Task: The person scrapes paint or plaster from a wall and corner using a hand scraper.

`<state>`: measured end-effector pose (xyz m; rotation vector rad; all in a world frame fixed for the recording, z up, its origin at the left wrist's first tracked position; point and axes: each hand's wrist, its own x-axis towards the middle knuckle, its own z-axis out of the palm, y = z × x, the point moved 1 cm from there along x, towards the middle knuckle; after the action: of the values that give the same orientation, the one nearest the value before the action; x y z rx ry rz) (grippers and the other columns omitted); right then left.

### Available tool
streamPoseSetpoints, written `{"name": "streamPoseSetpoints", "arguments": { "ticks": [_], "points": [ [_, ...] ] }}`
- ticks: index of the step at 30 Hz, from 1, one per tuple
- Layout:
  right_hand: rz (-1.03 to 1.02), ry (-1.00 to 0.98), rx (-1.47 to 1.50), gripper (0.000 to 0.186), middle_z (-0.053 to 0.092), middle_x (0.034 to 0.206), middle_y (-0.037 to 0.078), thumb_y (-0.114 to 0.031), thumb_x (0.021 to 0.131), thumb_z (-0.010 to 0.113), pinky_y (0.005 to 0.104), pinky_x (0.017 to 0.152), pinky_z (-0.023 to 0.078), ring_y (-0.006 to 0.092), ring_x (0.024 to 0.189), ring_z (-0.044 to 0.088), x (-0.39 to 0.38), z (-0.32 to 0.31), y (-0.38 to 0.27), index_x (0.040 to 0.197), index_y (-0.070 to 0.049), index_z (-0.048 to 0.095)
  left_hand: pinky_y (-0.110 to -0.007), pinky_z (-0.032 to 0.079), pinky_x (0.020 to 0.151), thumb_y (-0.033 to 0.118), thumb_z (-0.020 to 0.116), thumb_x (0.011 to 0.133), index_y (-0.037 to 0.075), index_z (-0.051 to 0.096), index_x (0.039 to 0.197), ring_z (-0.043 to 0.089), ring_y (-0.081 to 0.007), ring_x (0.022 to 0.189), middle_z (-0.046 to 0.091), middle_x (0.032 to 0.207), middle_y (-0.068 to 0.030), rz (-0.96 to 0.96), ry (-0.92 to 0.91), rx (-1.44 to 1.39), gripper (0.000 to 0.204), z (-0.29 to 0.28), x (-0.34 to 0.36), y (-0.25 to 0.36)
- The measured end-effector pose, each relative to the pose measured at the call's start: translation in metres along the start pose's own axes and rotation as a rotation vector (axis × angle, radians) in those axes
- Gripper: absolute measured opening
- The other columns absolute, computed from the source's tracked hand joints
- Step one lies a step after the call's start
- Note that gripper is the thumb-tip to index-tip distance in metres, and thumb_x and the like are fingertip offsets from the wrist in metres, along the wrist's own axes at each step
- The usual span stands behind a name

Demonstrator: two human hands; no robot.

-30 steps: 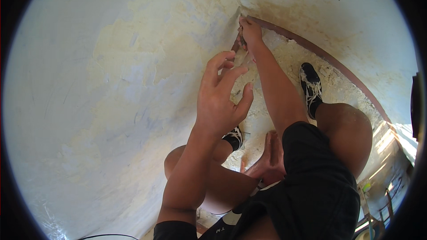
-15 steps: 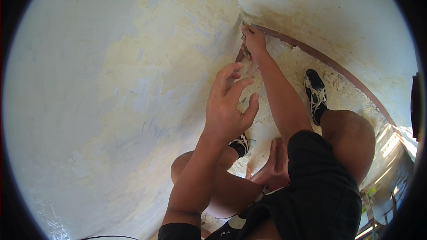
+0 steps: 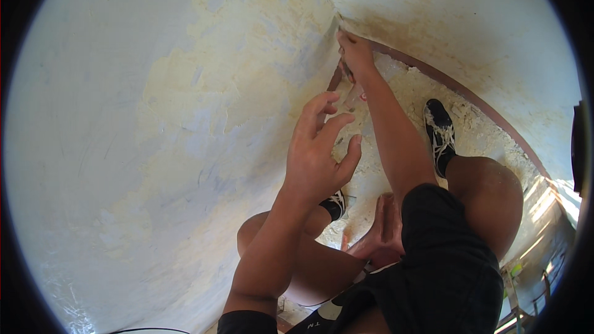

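My right hand [image 3: 357,54] is closed around a slim hand tool, apparently a scraper [image 3: 348,73]. Fingers cover most of it, and its working end is hard to make out against the wall corner. That hand is low in the corner, just above the brown skirting strip [image 3: 433,73]. My left hand [image 3: 318,148] hangs in the air nearer to me, fingers curved and apart, holding nothing. Beside it rises the left wall [image 3: 204,99], pale with yellowish, patchy areas where the coating looks worn.
The right wall [image 3: 495,31] has brown stains low down near the corner. Pale crumbs and flakes litter the floor [image 3: 402,96]. My black shoe [image 3: 439,127] stands on the right, the other by the left wall. A reddish-brown low seat [image 3: 385,229] is between my legs.
My right hand has shifted slightly right in the corner, and the tool's angle in it has changed a little. My left hand has stayed nearly still.
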<state>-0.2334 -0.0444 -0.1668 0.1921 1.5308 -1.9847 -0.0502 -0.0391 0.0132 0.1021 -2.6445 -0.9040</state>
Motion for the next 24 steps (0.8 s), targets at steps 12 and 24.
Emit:
{"name": "streamPoseSetpoints", "arguments": {
  "ticks": [12, 24],
  "points": [
    [0.094, 0.017, 0.086, 0.028, 0.048, 0.062, 0.001, -0.029, 0.092, 0.055, 0.0308, 0.035, 0.036, 0.0139, 0.044, 0.049, -0.006, 0.006, 0.010, 0.108, -0.009, 0.065, -0.034, 0.052, 0.068, 0.001, 0.068, 0.069, 0.000, 0.063, 0.093, 0.060, -0.0264, 0.089, 0.052, 0.118, -0.0179, 0.056, 0.008, 0.064, 0.024, 0.002, 0.000, -0.002],
    [0.059, -0.016, 0.087, 0.029, 0.047, 0.060, 0.002, -0.029, 0.092, 0.054, 0.0313, 0.035, 0.034, 0.0152, 0.040, 0.046, 0.007, -0.005, 0.037, 0.108, -0.007, 0.065, -0.037, 0.050, 0.075, 0.002, 0.068, 0.070, 0.001, 0.063, 0.095, 0.060, -0.0267, 0.090, 0.052, 0.118, -0.0182, 0.017, -0.007, 0.016, 0.026, 0.000, -0.002, 0.002]
  ]
}}
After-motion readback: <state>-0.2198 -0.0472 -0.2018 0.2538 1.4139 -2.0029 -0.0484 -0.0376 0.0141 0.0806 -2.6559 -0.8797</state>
